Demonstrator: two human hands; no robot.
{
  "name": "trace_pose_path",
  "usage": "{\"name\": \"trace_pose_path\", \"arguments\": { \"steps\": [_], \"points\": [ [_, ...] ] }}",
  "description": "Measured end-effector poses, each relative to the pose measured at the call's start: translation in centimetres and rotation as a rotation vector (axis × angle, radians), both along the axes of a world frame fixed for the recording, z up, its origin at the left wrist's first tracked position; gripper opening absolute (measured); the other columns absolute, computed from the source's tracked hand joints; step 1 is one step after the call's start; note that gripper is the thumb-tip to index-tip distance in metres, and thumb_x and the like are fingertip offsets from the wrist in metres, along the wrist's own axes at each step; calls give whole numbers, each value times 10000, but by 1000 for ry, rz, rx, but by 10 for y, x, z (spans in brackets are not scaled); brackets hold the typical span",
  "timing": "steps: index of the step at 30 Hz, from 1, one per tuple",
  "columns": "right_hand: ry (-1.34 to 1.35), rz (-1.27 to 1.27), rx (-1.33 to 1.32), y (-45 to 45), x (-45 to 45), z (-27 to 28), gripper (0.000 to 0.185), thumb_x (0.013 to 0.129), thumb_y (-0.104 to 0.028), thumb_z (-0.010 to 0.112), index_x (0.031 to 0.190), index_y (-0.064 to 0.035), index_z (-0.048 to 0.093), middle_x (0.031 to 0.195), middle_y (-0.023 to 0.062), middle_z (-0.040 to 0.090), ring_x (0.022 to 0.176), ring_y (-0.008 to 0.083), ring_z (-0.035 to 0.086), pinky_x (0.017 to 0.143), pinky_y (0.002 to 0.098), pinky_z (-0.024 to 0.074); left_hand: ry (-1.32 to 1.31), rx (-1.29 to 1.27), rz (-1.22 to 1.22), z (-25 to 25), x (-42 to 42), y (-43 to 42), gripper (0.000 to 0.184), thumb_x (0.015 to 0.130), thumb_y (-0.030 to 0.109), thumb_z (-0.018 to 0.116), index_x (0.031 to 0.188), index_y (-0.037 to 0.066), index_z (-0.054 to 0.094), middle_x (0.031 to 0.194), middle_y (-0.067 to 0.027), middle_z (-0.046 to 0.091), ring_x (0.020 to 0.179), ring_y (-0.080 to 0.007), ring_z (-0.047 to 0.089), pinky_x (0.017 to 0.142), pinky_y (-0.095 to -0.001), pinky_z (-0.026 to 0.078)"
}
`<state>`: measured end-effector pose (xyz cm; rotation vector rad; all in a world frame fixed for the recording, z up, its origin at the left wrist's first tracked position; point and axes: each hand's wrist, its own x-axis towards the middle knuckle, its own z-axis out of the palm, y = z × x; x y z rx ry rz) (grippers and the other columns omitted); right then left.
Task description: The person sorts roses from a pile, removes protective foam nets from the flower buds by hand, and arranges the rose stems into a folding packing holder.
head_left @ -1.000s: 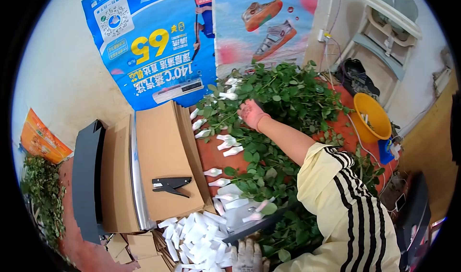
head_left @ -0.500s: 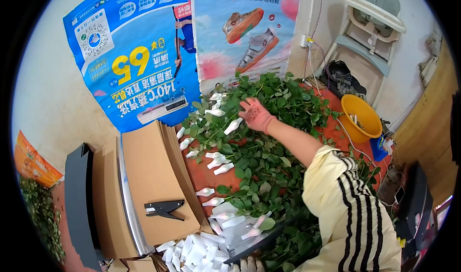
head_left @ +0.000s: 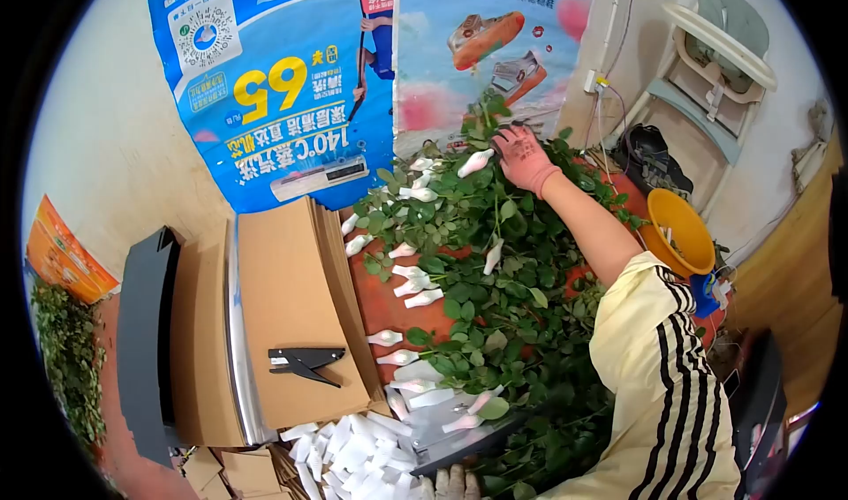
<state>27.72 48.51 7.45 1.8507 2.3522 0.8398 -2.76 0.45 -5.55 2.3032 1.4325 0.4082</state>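
Observation:
My right hand [head_left: 526, 160], in a pink glove with dark fingertips, is closed on a leafy rose stem at the far side of the heap. A rose bud in a white sleeve [head_left: 475, 163] sits just left of its fingers. Beneath it spreads a pile of leafy rose stems [head_left: 503, 310], with several white-sleeved buds [head_left: 424, 298] along the left side. Only the fingers of my left hand [head_left: 452, 484] show at the bottom edge, in a greyish glove. They look curled together beside a dark-edged tray [head_left: 442, 434]; what they hold is hidden.
Brown cardboard sheets [head_left: 291, 297] stand at left with a black stapler [head_left: 306, 366] on top. White foam sleeves [head_left: 353, 456] are heaped in front. A yellow basin [head_left: 678, 235] stands at right, near a high chair [head_left: 720, 58]. Posters [head_left: 283, 85] cover the wall behind.
My right hand has moved up and away, bringing the sleeved bud beside it along. Another sleeved bud now shows below, among the leaves. The view has shifted slightly; my left hand stays low.

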Motion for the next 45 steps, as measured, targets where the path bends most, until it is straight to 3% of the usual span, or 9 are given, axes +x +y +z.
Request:
{"name": "trace_pose_path", "arguments": {
  "steps": [11,14,22,25,26,28,29,36,45],
  "points": [
    [461,330,846,-36,26,111,426,748,-129,607,1142,-16,489,1179,177,512,1139,336,453,1004,433,326,-571,-127,-10,160,-73,92,547,869,394,569,1259,33,438,1184,-153,549,1038,-335,540,902,-485,409],
    [555,466,862,-79,7,155,503,742,-36,593,1214,-12,420,1177,184,490,1126,344,458,989,423,352,-622,29,5,144,-32,207,942,636,331,756,1361,-56,296,1372,-268,330,1312,-357,317,1055,-418,310],
    [1069,588,697,-192,-50,239,340,785,8,501,1125,0,502,957,181,581,878,310,554,843,340,431,-385,275,78,161,87,340,1204,593,417,799,1424,-47,61,1434,-287,220,1339,-417,212,1096,-411,222],
    [1092,636,762,-202,-48,241,248,800,-89,527,1035,-17,502,925,222,586,885,421,546,764,427,439,-657,205,142,146,102,337,873,789,398,640,1437,55,167,1286,-276,458,1173,-406,455,969,-409,382],
    [1075,606,849,-195,-39,235,239,809,-120,519,1022,-12,512,927,229,594,871,435,544,753,425,442,-606,189,198,157,101,321,742,728,124,675,1385,88,331,1229,-143,558,1119,-283,547,938,-349,426],
    [1442,545,648,-191,-9,232,241,813,-160,537,974,20,541,862,207,621,800,347,597,710,392,459,-646,344,71,144,88,330,324,842,81,557,1163,47,577,970,-122,653,861,-182,604,756,-312,485],
    [1694,515,394,-199,9,232,213,813,-116,545,1003,-45,607,864,79,661,751,151,638,622,261,499,-623,271,50,139,74,333,358,837,165,556,1177,55,561,973,-185,637,908,-277,600,791,-362,476],
    [1853,594,329,-207,137,184,205,872,-141,540,1040,-35,590,920,53,650,786,157,630,682,265,505,-15,166,100,139,-7,304,350,830,224,511,1155,100,556,987,-235,617,944,-404,579,823,-459,453],
    [1509,767,771,-259,212,255,170,899,-172,530,1001,-37,537,876,37,592,774,142,555,719,282,463,-168,-64,26,44,-41,293,279,825,165,523,1086,95,590,968,-192,631,937,-380,583,813,-451,457]
  ]
}}
